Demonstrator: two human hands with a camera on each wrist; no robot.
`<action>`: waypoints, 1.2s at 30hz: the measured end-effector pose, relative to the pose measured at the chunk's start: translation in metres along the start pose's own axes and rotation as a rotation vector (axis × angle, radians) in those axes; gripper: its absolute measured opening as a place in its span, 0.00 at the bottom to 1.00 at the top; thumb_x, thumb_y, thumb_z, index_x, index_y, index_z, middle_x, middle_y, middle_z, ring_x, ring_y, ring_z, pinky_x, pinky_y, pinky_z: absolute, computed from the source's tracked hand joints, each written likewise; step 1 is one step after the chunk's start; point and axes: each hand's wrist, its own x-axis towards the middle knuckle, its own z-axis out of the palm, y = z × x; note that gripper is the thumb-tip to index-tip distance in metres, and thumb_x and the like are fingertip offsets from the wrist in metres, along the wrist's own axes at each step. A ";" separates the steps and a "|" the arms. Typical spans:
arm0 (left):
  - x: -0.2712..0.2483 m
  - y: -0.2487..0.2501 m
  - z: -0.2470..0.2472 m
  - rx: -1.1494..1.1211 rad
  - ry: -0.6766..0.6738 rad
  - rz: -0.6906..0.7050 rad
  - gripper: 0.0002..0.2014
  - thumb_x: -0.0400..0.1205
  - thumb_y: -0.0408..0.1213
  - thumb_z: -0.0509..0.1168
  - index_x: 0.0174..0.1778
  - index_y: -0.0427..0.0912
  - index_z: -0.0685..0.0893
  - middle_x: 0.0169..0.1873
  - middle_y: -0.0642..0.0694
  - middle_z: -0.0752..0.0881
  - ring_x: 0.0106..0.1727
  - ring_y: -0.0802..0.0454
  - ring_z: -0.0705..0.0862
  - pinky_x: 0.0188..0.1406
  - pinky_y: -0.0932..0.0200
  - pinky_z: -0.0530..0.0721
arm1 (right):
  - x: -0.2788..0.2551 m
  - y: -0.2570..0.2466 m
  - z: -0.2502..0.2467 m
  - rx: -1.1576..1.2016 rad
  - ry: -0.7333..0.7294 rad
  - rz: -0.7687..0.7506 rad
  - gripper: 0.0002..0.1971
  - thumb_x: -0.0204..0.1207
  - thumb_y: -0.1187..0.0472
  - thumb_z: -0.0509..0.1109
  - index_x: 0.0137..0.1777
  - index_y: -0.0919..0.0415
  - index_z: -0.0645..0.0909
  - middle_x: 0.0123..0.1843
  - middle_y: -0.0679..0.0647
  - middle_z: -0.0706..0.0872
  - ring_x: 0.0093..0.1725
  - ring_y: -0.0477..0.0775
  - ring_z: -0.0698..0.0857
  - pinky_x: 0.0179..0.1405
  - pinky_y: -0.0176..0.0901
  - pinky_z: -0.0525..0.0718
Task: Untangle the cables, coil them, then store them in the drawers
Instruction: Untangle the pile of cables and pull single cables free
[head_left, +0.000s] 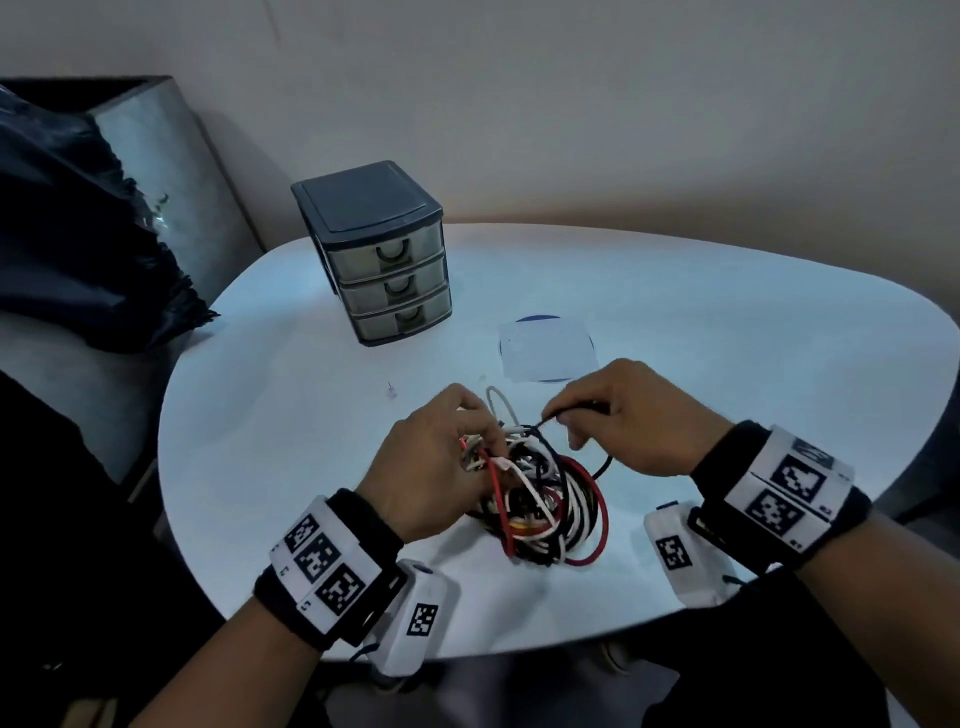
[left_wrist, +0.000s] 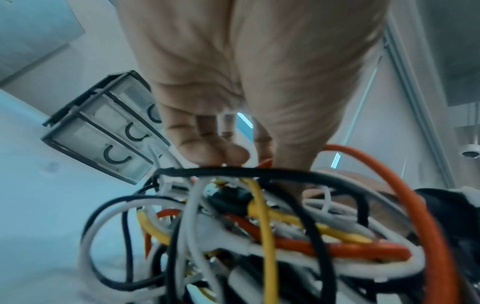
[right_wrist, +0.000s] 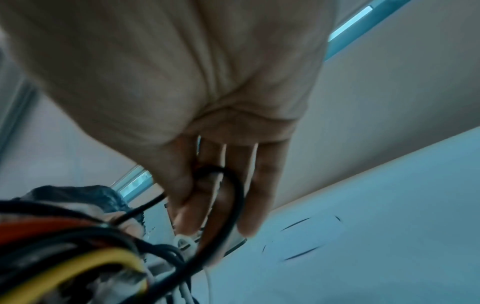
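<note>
Cables (head_left: 540, 499) lie tangled on worktop (head_left: 727, 322), near side of closed drawers (head_left: 395, 280); left hand (head_left: 436, 457) grips the bundle, right hand (head_left: 628, 415) pinches a black strand (head_left: 569, 411); coiling, storing remain.

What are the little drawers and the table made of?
The drawers look like plastic: cloudy see-through fronts in a dark grey frame with moulded curved handles. The table has a smooth, pale, slightly shiny top, maybe laminate or painted wood; the pictures cannot settle which.
</note>
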 end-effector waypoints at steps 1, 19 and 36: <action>-0.001 -0.003 0.001 0.004 -0.004 0.022 0.11 0.70 0.45 0.79 0.32 0.57 0.81 0.52 0.64 0.83 0.35 0.68 0.79 0.38 0.65 0.73 | 0.002 0.002 0.000 0.091 0.120 0.037 0.10 0.83 0.63 0.66 0.52 0.52 0.90 0.35 0.47 0.90 0.36 0.44 0.90 0.40 0.33 0.84; -0.034 -0.040 -0.002 0.215 -0.151 0.109 0.49 0.59 0.70 0.76 0.76 0.68 0.66 0.78 0.63 0.64 0.73 0.57 0.70 0.67 0.52 0.80 | -0.032 0.040 0.015 -0.315 -0.099 0.059 0.17 0.85 0.43 0.58 0.50 0.42 0.88 0.86 0.38 0.53 0.85 0.38 0.37 0.85 0.55 0.39; -0.012 -0.033 -0.001 -0.005 0.079 0.095 0.29 0.66 0.59 0.73 0.62 0.62 0.76 0.67 0.64 0.83 0.63 0.55 0.85 0.57 0.46 0.87 | -0.019 0.031 0.031 0.336 -0.087 -0.011 0.07 0.82 0.62 0.70 0.45 0.54 0.89 0.50 0.46 0.92 0.54 0.47 0.88 0.62 0.47 0.81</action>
